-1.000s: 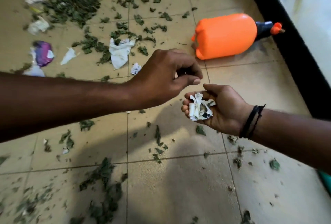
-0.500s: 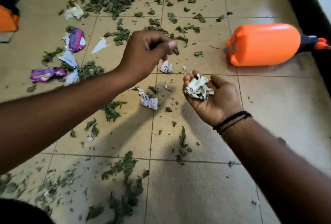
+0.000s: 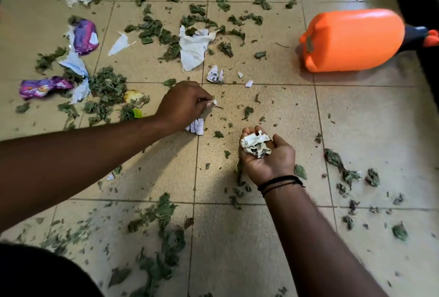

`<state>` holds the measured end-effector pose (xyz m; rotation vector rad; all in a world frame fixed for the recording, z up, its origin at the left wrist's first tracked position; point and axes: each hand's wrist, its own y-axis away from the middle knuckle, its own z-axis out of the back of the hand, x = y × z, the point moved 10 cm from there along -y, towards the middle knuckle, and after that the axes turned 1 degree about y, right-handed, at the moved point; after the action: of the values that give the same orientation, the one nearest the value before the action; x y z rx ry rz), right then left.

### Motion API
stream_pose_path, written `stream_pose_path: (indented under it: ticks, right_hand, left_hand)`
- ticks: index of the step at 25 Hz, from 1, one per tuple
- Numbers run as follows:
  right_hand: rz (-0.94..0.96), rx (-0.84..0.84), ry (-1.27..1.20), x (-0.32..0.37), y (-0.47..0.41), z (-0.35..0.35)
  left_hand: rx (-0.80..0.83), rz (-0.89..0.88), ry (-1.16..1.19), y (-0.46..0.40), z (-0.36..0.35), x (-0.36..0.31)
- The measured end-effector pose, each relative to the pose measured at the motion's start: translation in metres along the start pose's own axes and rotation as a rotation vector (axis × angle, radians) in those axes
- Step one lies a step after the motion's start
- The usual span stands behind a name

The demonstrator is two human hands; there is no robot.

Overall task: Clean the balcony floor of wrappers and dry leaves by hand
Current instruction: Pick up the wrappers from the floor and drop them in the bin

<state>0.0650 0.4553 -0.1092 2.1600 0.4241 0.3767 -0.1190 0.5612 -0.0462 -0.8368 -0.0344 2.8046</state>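
1. The step in hand looks like gathering small paper scraps one at a time and stacking them in the other palm. It is best done by pinching each scrap at an edge, lifting it clear of the beige tiled floor [image 3: 261,237], and carrying it straight to the waiting palm.
2. The next nearest piece is the white crumpled paper scrap [image 3: 197,127] lying just beside the wrist of the reaching hand, so taking it next would save reach.
3. The palm load should stay cupped and level; tipping it risks spilling the wad back among the dry green leaf fragments [image 3: 152,216].
4. The left hand [image 3: 183,105] reaches low over the floor with fingers curled, thumb and forefinger pinching a tiny white paper bit [image 3: 215,102] at the floor.
5. The right hand [image 3: 267,154] lies palm up, fingers loosely curved into a cup, cradling a crumpled white and dark printed wrapper wad [image 3: 256,145].
6. Much remains: a large white torn paper sheet [image 3: 193,49], purple foil wrappers [image 3: 85,36] and leaves lie further out, beside an orange plastic jug [image 3: 351,40] on its side.
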Motion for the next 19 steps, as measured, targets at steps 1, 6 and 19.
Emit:
stream_pose_path:
  ticks: [1, 6, 19]
  right_hand:
    - [0.004, 0.004, -0.001, 0.003, 0.001, -0.001]
    - [0.026, 0.001, 0.027, 0.012, 0.001, -0.004]
    - [0.019, -0.007, 0.065, 0.016, 0.006, 0.0]
  left_hand:
    - [0.013, -0.023, -0.05, -0.005, -0.005, -0.002]
    - [0.098, -0.091, -0.135, -0.014, -0.028, -0.001]
    - [-0.055, -0.135, -0.151, -0.072, -0.003, -0.039]
